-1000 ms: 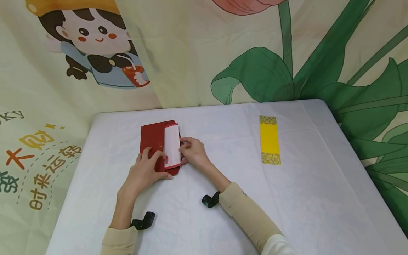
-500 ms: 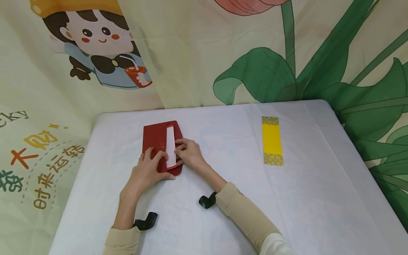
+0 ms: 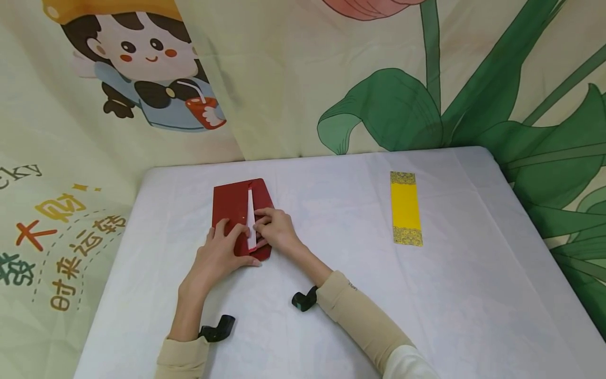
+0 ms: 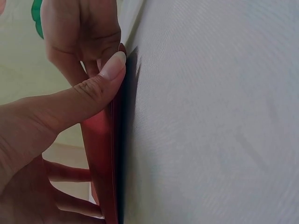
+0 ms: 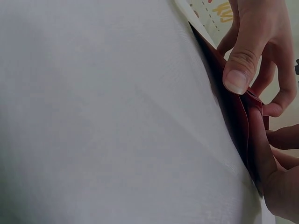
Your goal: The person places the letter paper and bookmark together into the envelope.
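Observation:
A red paper envelope [image 3: 229, 202] lies on the table, its flap spread out to the right. From its mouth shows a narrow strip of a white card [image 3: 251, 210] with pinkish-red ends, most of the card being inside. My left hand [image 3: 215, 252] grips the envelope, thumb at the near edge and fingers on top by the mouth. In the left wrist view the left thumb [image 4: 86, 102] presses along the edge of the red paper. My right hand [image 3: 279, 231] pinches the card's outer edge over the flap, fingertips close to the left hand's fingers.
A yellow paper strip [image 3: 406, 208] with patterned ends lies to the right on the white-covered table [image 3: 341, 210]. A printed curtain [image 3: 274, 79] hangs behind the table's back edge. Black wrist cameras show below both hands.
The white card has slid left into the envelope, its visible part shrinking from a wide band to a narrow strip. My right hand has moved left with it; my left hand has kept its place.

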{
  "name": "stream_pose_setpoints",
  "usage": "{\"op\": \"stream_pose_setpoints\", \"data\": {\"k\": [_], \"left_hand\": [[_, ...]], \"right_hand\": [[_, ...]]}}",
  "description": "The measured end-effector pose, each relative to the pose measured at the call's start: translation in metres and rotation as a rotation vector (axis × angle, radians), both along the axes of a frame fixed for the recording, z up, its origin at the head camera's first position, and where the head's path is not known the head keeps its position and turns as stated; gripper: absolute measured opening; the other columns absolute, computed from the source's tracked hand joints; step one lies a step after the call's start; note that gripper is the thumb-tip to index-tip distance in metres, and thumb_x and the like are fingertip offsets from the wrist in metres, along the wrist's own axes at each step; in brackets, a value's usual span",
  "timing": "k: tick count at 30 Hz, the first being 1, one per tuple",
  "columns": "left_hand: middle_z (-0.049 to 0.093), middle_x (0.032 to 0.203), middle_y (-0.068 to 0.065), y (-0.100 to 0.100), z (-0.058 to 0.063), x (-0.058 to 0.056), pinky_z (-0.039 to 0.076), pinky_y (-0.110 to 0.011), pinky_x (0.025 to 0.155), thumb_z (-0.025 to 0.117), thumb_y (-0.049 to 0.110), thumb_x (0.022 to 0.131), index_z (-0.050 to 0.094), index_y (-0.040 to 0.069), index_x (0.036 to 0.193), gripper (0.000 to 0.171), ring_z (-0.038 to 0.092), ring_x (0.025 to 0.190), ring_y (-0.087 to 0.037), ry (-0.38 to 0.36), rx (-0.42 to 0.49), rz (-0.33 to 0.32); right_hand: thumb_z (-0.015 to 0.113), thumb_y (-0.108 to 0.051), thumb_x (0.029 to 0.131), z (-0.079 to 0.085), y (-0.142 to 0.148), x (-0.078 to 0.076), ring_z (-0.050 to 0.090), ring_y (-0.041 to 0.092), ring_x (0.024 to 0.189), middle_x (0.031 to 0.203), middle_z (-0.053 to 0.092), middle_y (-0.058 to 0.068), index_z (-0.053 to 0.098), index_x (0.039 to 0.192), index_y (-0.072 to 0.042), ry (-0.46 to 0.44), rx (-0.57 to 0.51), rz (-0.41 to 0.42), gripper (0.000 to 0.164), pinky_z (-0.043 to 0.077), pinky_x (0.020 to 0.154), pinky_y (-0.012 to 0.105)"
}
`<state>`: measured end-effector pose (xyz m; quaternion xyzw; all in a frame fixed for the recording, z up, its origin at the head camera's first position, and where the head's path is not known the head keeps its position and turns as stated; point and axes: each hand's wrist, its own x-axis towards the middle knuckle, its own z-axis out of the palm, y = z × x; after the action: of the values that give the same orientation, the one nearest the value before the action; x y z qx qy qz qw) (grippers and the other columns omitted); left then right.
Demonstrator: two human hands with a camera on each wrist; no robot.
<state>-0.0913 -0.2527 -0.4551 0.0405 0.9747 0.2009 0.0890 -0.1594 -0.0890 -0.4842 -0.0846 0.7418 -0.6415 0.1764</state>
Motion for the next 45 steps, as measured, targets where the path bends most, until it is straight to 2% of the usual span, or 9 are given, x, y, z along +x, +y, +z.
{"op": "stream_pose_setpoints", "data": {"k": [7, 18, 26, 30, 35, 39, 45], "left_hand": [[0.029, 0.155, -0.034, 0.000, 0.000, 0.000, 0.044, -0.081, 0.087, 0.089, 0.051, 0.076, 0.054, 0.019, 0.126, 0.069, 0.031, 0.139, -0.061, -0.004, 0.001, 0.001], [0.028, 0.156, -0.033, -0.001, -0.001, 0.000, 0.043, -0.081, 0.087, 0.088, 0.051, 0.077, 0.053, 0.018, 0.128, 0.070, 0.031, 0.139, -0.061, -0.005, 0.009, -0.005], [0.029, 0.155, -0.034, -0.001, -0.001, 0.001, 0.045, -0.079, 0.086, 0.089, 0.048, 0.077, 0.054, 0.017, 0.129, 0.070, 0.032, 0.138, -0.060, -0.002, 0.003, -0.003], [0.029, 0.154, -0.033, -0.001, 0.000, 0.001, 0.045, -0.079, 0.086, 0.089, 0.049, 0.077, 0.054, 0.017, 0.129, 0.070, 0.033, 0.138, -0.058, 0.001, 0.008, 0.000], [0.029, 0.155, -0.032, 0.000, 0.000, 0.002, 0.045, -0.078, 0.088, 0.089, 0.049, 0.077, 0.054, 0.019, 0.128, 0.069, 0.032, 0.138, -0.057, -0.008, 0.015, 0.012], [0.030, 0.153, -0.032, 0.001, 0.001, 0.002, 0.046, -0.077, 0.088, 0.089, 0.048, 0.077, 0.054, 0.019, 0.128, 0.068, 0.031, 0.138, -0.057, -0.007, 0.010, 0.015], [0.031, 0.153, -0.032, 0.002, 0.002, 0.001, 0.046, -0.076, 0.087, 0.089, 0.049, 0.077, 0.053, 0.020, 0.127, 0.068, 0.032, 0.138, -0.057, 0.002, 0.016, 0.004]], "right_hand": [[0.056, 0.008, 0.096, -0.003, -0.005, 0.003, 0.075, 0.020, 0.068, 0.094, 0.076, 0.016, 0.063, 0.134, 0.003, 0.023, -0.004, 0.017, 0.039, 0.061, 0.055, 0.029], [0.058, 0.011, 0.094, -0.003, -0.012, 0.005, 0.073, 0.019, 0.061, 0.090, 0.076, 0.015, 0.064, 0.130, 0.004, 0.029, 0.010, -0.005, 0.038, 0.060, 0.053, 0.029], [0.059, 0.010, 0.094, -0.002, -0.012, 0.006, 0.074, 0.020, 0.058, 0.087, 0.076, 0.015, 0.066, 0.128, 0.004, 0.071, 0.038, -0.005, 0.035, 0.059, 0.052, 0.027], [0.060, 0.008, 0.095, 0.000, -0.003, 0.007, 0.073, 0.020, 0.060, 0.088, 0.076, 0.015, 0.067, 0.125, 0.005, 0.081, 0.041, 0.013, 0.031, 0.059, 0.054, 0.027], [0.065, 0.003, 0.095, 0.004, 0.020, 0.006, 0.071, 0.022, 0.061, 0.090, 0.076, 0.013, 0.068, 0.120, 0.004, 0.117, 0.083, 0.019, 0.026, 0.056, 0.053, 0.021], [0.064, 0.002, 0.094, 0.008, 0.041, 0.006, 0.069, 0.027, 0.064, 0.092, 0.076, 0.014, 0.069, 0.118, 0.003, 0.118, 0.094, -0.004, 0.025, 0.050, 0.052, 0.019], [0.067, -0.004, 0.094, 0.010, 0.068, 0.007, 0.072, 0.029, 0.066, 0.090, 0.075, 0.010, 0.070, 0.117, 0.001, 0.158, 0.162, -0.048, 0.025, 0.049, 0.056, 0.019]]}}
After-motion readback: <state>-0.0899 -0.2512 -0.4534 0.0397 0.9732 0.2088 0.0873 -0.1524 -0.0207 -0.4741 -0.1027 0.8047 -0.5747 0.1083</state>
